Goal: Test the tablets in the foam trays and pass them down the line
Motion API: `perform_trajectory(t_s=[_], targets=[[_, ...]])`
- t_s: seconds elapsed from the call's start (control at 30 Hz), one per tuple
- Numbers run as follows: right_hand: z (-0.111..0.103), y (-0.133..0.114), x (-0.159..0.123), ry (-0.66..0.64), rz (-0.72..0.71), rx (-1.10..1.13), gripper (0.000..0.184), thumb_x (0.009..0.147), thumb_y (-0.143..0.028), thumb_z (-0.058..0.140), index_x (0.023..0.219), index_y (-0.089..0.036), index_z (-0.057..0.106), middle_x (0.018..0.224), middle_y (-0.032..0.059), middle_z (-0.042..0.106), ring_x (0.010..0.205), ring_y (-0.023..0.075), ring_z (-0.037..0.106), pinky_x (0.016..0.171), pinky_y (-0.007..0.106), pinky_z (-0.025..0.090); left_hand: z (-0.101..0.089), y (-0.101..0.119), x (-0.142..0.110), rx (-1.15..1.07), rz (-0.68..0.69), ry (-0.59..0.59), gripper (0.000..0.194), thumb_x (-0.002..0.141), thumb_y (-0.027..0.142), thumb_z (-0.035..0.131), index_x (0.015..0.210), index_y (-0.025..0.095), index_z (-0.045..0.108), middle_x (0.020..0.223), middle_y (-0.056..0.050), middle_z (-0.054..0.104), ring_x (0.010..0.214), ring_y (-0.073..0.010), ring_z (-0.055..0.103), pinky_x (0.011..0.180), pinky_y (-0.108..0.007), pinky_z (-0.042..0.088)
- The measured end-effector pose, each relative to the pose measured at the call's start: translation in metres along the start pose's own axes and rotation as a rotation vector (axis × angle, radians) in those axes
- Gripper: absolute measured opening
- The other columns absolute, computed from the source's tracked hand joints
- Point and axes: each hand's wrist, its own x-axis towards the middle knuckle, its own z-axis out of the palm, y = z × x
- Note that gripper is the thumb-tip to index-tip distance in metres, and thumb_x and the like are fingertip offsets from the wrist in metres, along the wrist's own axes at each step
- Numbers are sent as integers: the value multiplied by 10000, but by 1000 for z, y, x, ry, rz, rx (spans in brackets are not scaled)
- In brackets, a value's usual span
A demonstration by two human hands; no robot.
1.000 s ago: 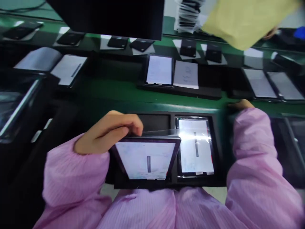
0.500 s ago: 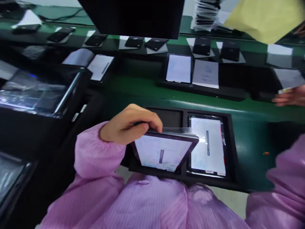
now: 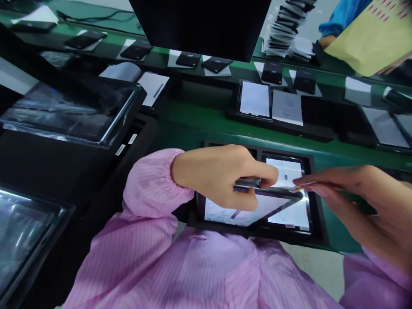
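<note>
My left hand (image 3: 227,174) is closed over the upper edge of a tablet (image 3: 262,208), thumb in front and fingers behind. This tablet is tilted up, its lit white screen facing me. From the right, my right hand (image 3: 370,199) pinches a small, thin white-and-orange piece (image 3: 301,187), its kind unclear, at the tablet's right corner. Beneath both hands lies a black two-compartment tray (image 3: 318,214). A second lit tablet (image 3: 289,219) lies flat in its right compartment, partly covered by the tilted one. The left compartment is mostly hidden.
Behind the tray, another lit tablet (image 3: 255,98) lies beside a white sheet (image 3: 287,107). Black devices on papers line the back shelf below a dark monitor (image 3: 202,25). Film-covered panels (image 3: 77,111) stand at the left. Across the bench, a person in a blue sleeve (image 3: 346,19) is near a yellow sheet (image 3: 370,38).
My right hand has come in from the far right to the tablet's corner with the small piece. My left hand, still holding the tilted tablet, has shifted right along its edge. The view has shifted.
</note>
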Motion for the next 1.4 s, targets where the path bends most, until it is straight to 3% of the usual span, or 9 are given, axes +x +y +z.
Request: perform_trajectory(t_s=[0.13,0.27,0.33,0.43,0.53,0.63,1.0,1.27,1.4], targets=[[5,-4,13,-50,-117,-54,97,1000,-322,449,1004,-250,515,700,-47,688,427,73,557,402,213,409,0,-10,18,-66,60,-68,99,751,189,598,723,214,506,598,58,518,499,-88,390,489,-250,324],[11,-8,25,-67,-192,-41,85,1011,-287,413,978,-235,472,583,-76,594,347,45,446,385,200,350,-6,-18,11,-202,42,5,213,794,122,517,628,195,405,573,58,429,500,-68,357,478,-229,305],[16,-11,32,-59,-223,-31,59,1005,-268,432,978,-229,467,615,-73,618,379,37,479,404,192,354,-6,-17,-3,-260,-59,115,208,829,140,537,654,191,439,591,55,467,498,-59,399,460,-212,309],[25,-15,44,-65,-294,-11,33,989,-244,473,963,-223,471,626,-75,632,414,48,512,431,205,373,3,-11,-24,-285,-181,384,185,836,143,575,684,185,479,635,39,533,507,-56,455,436,-193,324],[31,-19,53,-107,-375,-15,65,991,-237,463,934,-219,491,608,-67,626,428,75,534,417,249,349,18,-4,-33,-259,-181,606,217,794,71,566,644,183,455,612,47,512,502,-49,441,429,-179,331],[33,-22,58,-138,-430,-29,130,997,-224,438,890,-200,508,586,-48,594,412,85,507,399,281,299,28,-1,-33,-246,-157,692,234,753,37,561,624,185,435,580,58,486,487,-44,427,425,-180,334],[29,-23,62,-309,-539,33,206,913,-51,393,809,-228,383,577,-66,335,454,86,264,429,255,246,31,-1,-32,-266,-173,728,227,739,69,547,617,201,410,591,43,541,492,-57,464,409,-193,349],[34,-20,69,-366,-545,92,154,951,-82,396,889,-220,423,591,-78,390,467,80,294,449,239,242,28,-4,-29,-305,-229,720,222,732,85,572,610,197,423,588,47,535,475,-56,472,407,-181,359],[40,-16,73,-414,-429,110,150,999,-186,399,908,-180,518,593,-58,480,450,71,336,450,241,239,26,-6,-32,-272,-322,634,213,807,152,580,629,193,472,532,53,485,434,-58,423,389,-200,297]])
